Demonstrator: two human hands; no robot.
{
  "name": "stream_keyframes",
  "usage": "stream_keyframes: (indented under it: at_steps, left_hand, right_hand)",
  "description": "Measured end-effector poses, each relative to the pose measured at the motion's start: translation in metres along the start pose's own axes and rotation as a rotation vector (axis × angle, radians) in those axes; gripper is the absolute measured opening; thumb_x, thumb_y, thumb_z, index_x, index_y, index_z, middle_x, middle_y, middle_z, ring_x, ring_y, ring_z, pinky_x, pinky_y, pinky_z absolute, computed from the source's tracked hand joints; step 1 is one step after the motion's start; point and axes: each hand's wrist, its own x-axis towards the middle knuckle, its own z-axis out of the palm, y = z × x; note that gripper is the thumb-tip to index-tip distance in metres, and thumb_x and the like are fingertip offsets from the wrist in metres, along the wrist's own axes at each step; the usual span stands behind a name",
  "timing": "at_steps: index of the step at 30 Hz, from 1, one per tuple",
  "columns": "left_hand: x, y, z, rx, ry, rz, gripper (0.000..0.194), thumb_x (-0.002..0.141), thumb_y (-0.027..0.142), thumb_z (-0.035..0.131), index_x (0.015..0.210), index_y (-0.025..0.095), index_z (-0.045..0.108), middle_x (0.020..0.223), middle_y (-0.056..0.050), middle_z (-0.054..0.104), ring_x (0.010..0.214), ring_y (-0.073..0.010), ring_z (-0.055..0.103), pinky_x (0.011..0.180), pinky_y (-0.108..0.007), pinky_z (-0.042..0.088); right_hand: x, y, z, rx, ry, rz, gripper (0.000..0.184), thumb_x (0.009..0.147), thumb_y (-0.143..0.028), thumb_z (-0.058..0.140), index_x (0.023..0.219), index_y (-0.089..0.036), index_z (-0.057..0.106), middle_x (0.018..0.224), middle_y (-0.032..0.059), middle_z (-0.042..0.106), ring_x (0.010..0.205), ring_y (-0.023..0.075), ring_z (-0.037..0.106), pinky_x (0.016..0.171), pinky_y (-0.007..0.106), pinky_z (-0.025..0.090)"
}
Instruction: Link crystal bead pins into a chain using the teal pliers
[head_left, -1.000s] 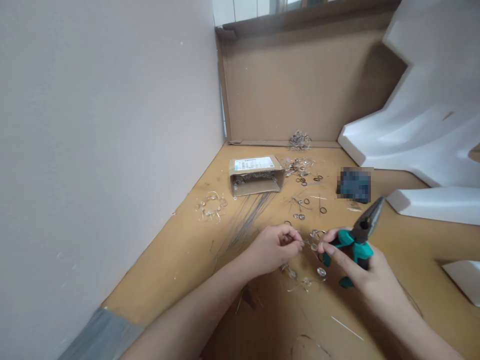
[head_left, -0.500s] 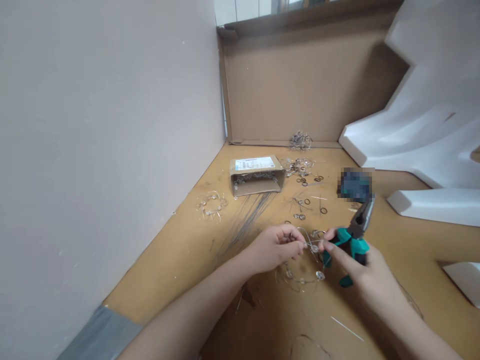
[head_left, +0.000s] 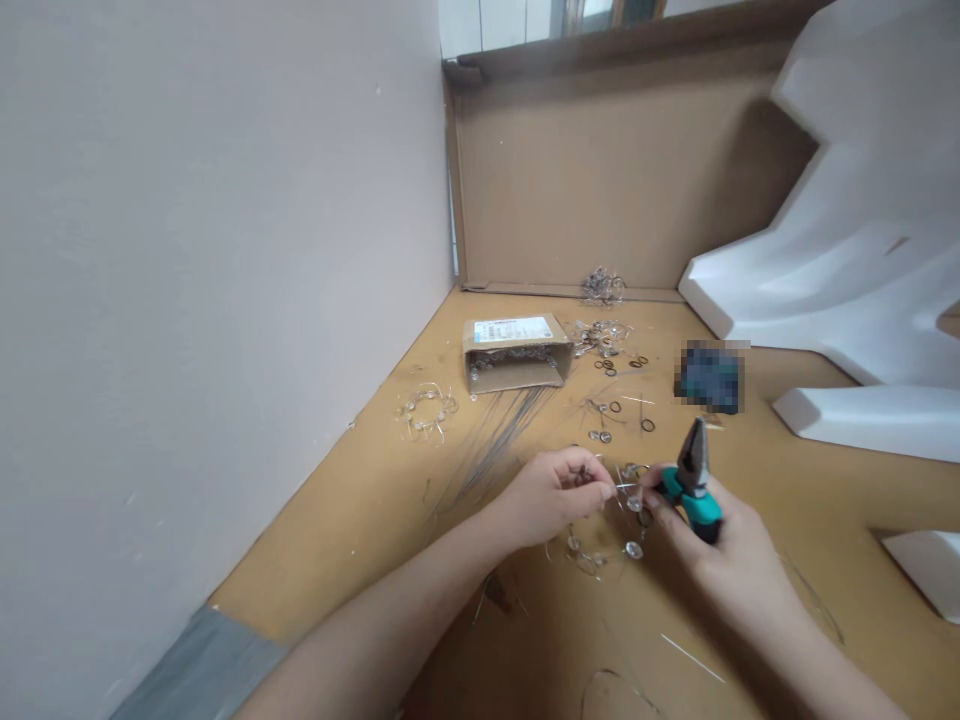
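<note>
Thumb and fingertips of my left hand [head_left: 551,495] are pinched together on a thin wire [head_left: 625,486] that crosses to my other hand. In my right hand [head_left: 739,540] rests a pair of pliers [head_left: 703,508] with teal and black handles, its jaws pointing up and away. The thumb and forefinger of that hand also pinch near the wire and a clear bead [head_left: 634,504]. Below both hands hangs a loop of wire strung with clear beads, one large bead [head_left: 634,550] at its right side. The fingertips partly hide the wire ends.
Behind the hands, an open small cardboard box [head_left: 517,375] holds clear beads. Loose grey wires [head_left: 499,435] lie before it. A beaded wire ring [head_left: 426,410] sits left; small dark rings [head_left: 648,425] and tangled pieces [head_left: 602,337] lie right. White foam [head_left: 847,415] borders the right.
The pliers in my right hand have turned, their jaws swinging left and closer to upright. The hands have stayed near the same spot, and the beaded loop has shifted slightly.
</note>
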Motion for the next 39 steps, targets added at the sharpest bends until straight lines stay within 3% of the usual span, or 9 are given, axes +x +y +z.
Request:
stream_keyframes:
  at_steps: [4, 8, 12, 16, 22, 29, 36, 39]
  left_hand:
    - [0.001, -0.001, 0.0, 0.028, 0.051, 0.037, 0.01, 0.075, 0.024, 0.056, 0.072, 0.015, 0.054, 0.06, 0.004, 0.047, 0.052, -0.006, 0.038, 0.051, -0.019, 0.031]
    - [0.003, -0.002, -0.003, 0.105, 0.241, 0.107, 0.01, 0.076, 0.024, 0.053, 0.071, 0.016, 0.052, 0.063, 0.003, 0.05, 0.056, -0.0082, 0.043, 0.055, -0.021, 0.036]
    - [0.001, 0.001, -0.007, 0.417, 0.466, 0.333, 0.009, 0.078, 0.021, 0.05, 0.07, 0.019, 0.054, 0.069, 0.001, 0.057, 0.069, -0.0126, 0.051, 0.072, -0.027, 0.039]
    - [-0.003, 0.007, -0.011, 0.62, 0.553, 0.502, 0.013, 0.082, 0.019, 0.046, 0.07, 0.02, 0.052, 0.068, 0.001, 0.058, 0.07, -0.0132, 0.051, 0.084, -0.031, 0.037]
    - [-0.004, 0.008, -0.012, 0.71, 0.556, 0.541, 0.015, 0.084, 0.02, 0.043, 0.071, 0.021, 0.052, 0.069, 0.0, 0.06, 0.072, -0.0147, 0.052, 0.086, -0.032, 0.035]
    - [-0.004, 0.006, -0.01, 0.705, 0.507, 0.582, 0.014, 0.082, 0.017, 0.043, 0.072, 0.02, 0.052, 0.067, 0.001, 0.058, 0.067, -0.0126, 0.051, 0.087, -0.031, 0.036]
    - [-0.002, 0.005, -0.01, 0.404, 0.492, 0.382, 0.009, 0.079, 0.02, 0.051, 0.072, 0.02, 0.056, 0.07, 0.001, 0.059, 0.07, -0.013, 0.054, 0.075, -0.027, 0.041]
    - [-0.002, 0.004, -0.01, 0.377, 0.499, 0.365, 0.008, 0.077, 0.02, 0.052, 0.071, 0.02, 0.057, 0.069, 0.001, 0.059, 0.07, -0.013, 0.054, 0.074, -0.027, 0.041]
  right_hand:
    - [-0.001, -0.004, -0.002, -0.031, 0.043, -0.003, 0.017, 0.076, -0.039, 0.051, 0.079, -0.023, 0.058, 0.07, -0.0008, 0.065, 0.066, 0.0181, 0.06, 0.062, 0.027, 0.044]
    - [-0.001, 0.002, -0.016, -0.219, 0.128, -0.083, 0.021, 0.077, -0.039, 0.051, 0.089, -0.024, 0.059, 0.078, 0.0018, 0.067, 0.07, 0.0202, 0.062, 0.065, 0.029, 0.045]
    - [-0.003, 0.007, -0.023, -0.563, 0.059, -0.247, 0.023, 0.072, -0.033, 0.051, 0.092, -0.024, 0.058, 0.086, 0.0049, 0.067, 0.074, 0.0249, 0.063, 0.058, 0.033, 0.046]
    - [-0.007, -0.001, -0.018, -0.784, 0.071, -0.244, 0.025, 0.074, -0.03, 0.045, 0.094, -0.022, 0.057, 0.091, 0.008, 0.066, 0.078, 0.0293, 0.061, 0.058, 0.039, 0.046]
    - [-0.006, -0.009, -0.014, -0.824, 0.039, -0.184, 0.017, 0.074, -0.03, 0.046, 0.085, -0.027, 0.058, 0.075, 0.0041, 0.065, 0.067, 0.0268, 0.06, 0.048, 0.035, 0.043]
    - [-0.006, -0.005, -0.012, -0.808, 0.04, -0.165, 0.012, 0.074, -0.029, 0.047, 0.082, -0.027, 0.055, 0.074, 0.0031, 0.064, 0.066, 0.026, 0.061, 0.049, 0.033, 0.041]
    - [-0.003, 0.005, -0.014, -0.877, 0.083, -0.322, 0.021, 0.075, -0.032, 0.048, 0.092, -0.024, 0.056, 0.078, 0.0064, 0.064, 0.07, 0.0276, 0.06, 0.052, 0.035, 0.041]
    - [-0.004, -0.001, -0.015, -0.924, 0.106, -0.337, 0.017, 0.073, -0.031, 0.051, 0.087, -0.024, 0.055, 0.074, 0.0057, 0.062, 0.07, 0.0282, 0.059, 0.052, 0.035, 0.039]
